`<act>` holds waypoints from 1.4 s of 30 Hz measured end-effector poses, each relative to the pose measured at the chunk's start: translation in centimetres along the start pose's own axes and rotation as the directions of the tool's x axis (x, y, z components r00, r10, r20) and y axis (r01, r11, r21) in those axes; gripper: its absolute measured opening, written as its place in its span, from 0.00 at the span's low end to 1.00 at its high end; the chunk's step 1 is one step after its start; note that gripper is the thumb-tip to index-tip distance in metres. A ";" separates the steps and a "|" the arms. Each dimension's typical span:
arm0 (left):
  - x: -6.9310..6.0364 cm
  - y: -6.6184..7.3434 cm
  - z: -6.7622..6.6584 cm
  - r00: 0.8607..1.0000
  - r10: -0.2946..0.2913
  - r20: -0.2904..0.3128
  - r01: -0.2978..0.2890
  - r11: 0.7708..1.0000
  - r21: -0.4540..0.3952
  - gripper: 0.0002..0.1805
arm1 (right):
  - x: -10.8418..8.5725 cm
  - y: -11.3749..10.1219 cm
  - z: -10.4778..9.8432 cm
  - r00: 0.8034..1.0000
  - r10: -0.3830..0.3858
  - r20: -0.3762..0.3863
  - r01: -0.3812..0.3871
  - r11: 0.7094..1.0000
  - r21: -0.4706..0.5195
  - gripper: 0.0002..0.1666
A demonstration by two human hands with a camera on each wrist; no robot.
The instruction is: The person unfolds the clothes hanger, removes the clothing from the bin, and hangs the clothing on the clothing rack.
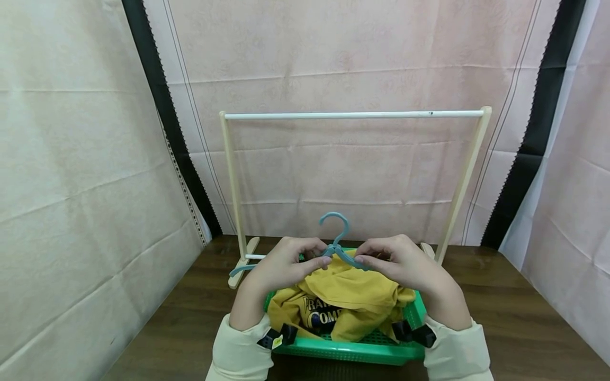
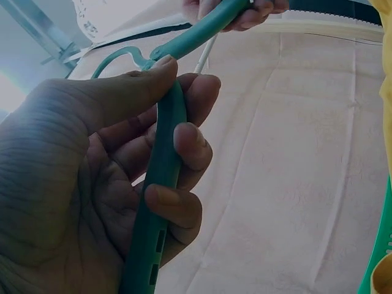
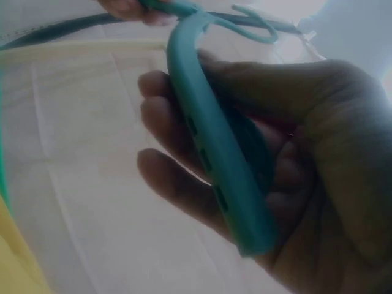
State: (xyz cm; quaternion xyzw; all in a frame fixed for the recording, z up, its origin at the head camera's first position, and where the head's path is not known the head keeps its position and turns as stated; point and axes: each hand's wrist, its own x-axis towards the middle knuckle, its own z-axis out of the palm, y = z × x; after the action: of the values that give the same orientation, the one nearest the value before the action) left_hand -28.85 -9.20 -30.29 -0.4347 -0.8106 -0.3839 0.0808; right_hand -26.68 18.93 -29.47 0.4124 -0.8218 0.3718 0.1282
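Note:
A blue-green plastic clothes hanger [image 1: 347, 258] is held up in front of me, its hook pointing upward. My left hand [image 1: 290, 264] grips one arm of it near the neck; the left wrist view shows thumb and curled fingers around that arm [image 2: 166, 128]. The other arm [image 3: 211, 122] lies between the thumb and bent fingers of my right hand [image 1: 402, 264]. Below the hands, a yellow garment [image 1: 352, 291] with dark printed lettering lies bunched in a green plastic basket [image 1: 352, 350]. Part of the basket's far side is hidden by the cloth and hands.
Behind the basket stands a clothes rack with a white top bar [image 1: 352, 115] and cream side posts [image 1: 233, 180]. Both stand on a dark wooden table [image 1: 190, 323]. Pale fabric walls [image 1: 86, 159] enclose the back and sides.

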 end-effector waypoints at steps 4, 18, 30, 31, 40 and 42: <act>0.0 -0.1 -0.1 1.000 -0.002 -0.005 0.002 1.000 0.007 0.05 | -0.2 0.1 -0.3 0.999 0.045 0.015 -0.045 0.999 0.011 0.05; -0.2 -0.2 -0.1 0.999 -0.036 -0.037 0.037 0.999 0.031 0.07 | -0.8 0.5 -0.9 0.985 0.168 0.031 -0.166 0.984 -0.063 0.05; -0.4 -0.3 -0.1 0.997 -0.058 -0.045 0.061 0.996 0.069 0.05 | -0.9 0.8 -0.9 0.955 0.276 0.103 -0.273 0.961 -0.043 0.07; -0.4 -0.3 0.0 0.997 -0.059 -0.044 0.062 0.996 0.069 0.05 | -0.9 0.8 -0.9 0.957 0.272 0.097 -0.268 0.962 -0.052 0.06; -0.3 -0.3 -0.3 0.996 -0.031 -0.085 0.037 0.997 0.068 0.04 | -0.8 0.9 -1.2 0.995 0.101 0.001 -0.101 0.994 -0.048 0.07; -0.2 -0.3 -0.3 0.996 -0.027 -0.083 0.032 0.997 0.065 0.05 | -0.9 1.0 -1.1 0.997 0.077 -0.018 -0.078 0.996 -0.032 0.08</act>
State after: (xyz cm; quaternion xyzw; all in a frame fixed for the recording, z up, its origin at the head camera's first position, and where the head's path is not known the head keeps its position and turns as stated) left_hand -29.02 -9.70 -30.35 -0.4036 -0.8253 -0.3754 0.1226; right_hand -27.04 20.65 -29.67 0.3750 -0.8420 0.3665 0.1274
